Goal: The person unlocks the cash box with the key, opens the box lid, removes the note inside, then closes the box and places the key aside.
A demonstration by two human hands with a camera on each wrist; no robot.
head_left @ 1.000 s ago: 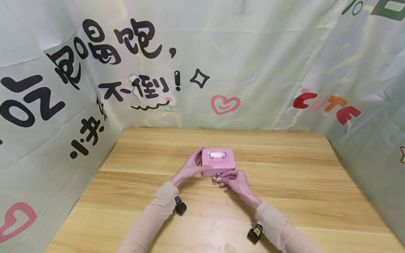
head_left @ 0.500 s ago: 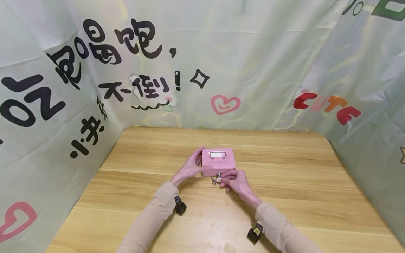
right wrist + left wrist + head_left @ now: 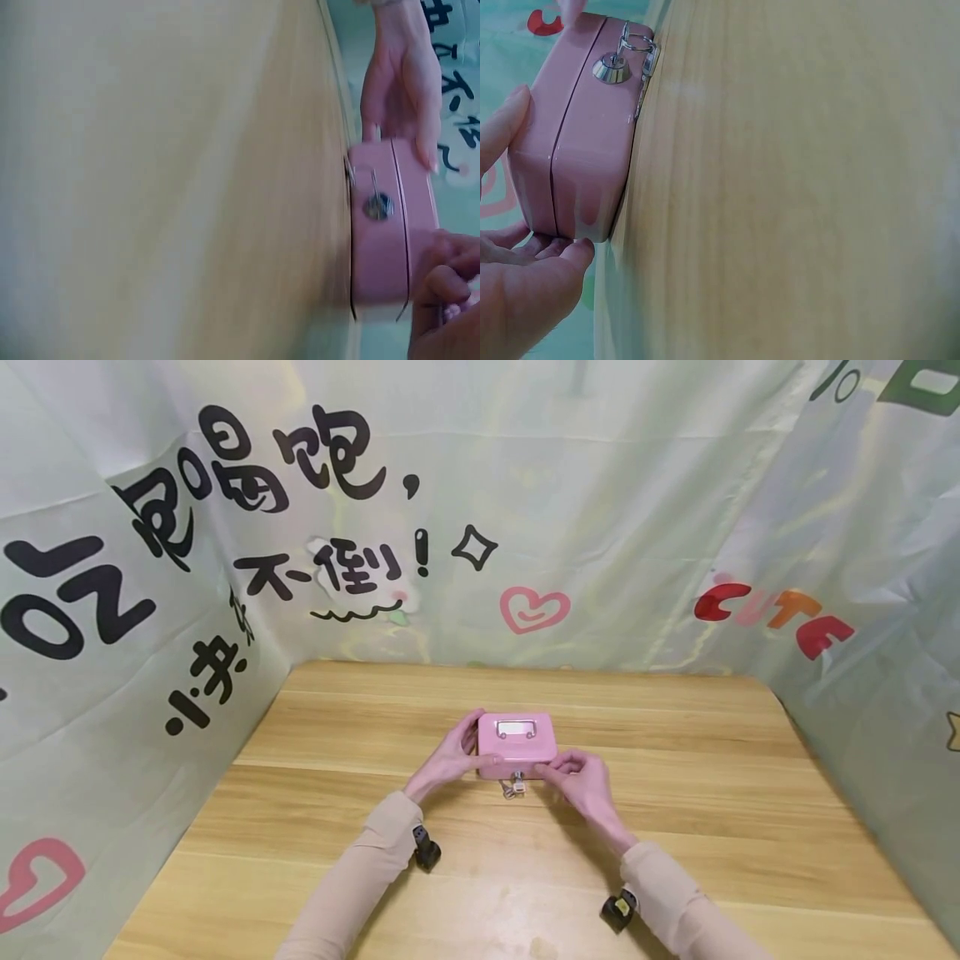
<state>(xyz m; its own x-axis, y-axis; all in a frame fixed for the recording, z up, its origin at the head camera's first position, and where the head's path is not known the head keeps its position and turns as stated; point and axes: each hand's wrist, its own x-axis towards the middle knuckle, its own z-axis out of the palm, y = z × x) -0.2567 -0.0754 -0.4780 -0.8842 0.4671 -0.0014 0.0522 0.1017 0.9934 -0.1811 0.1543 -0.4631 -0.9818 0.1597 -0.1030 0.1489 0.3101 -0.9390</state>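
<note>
A pink metal cash box stands on the table, its lid down and a silver handle on top. My left hand grips its left end, the thumb on the front of the lid and the other fingers around the side. At the front right corner is my right hand, its fingers curled and their tips on the lid's edge. A key sits in the round silver lock on the front, and a ring with more keys hangs from it.
The wooden table spreads around the box. Behind it and at both sides hang pale printed cloth walls. A black wrist camera is strapped to the left wrist, another camera to the right.
My right hand has let go of the key at the lock and moved right and up to the lid's front right corner. My left hand and the box have stayed in place.
</note>
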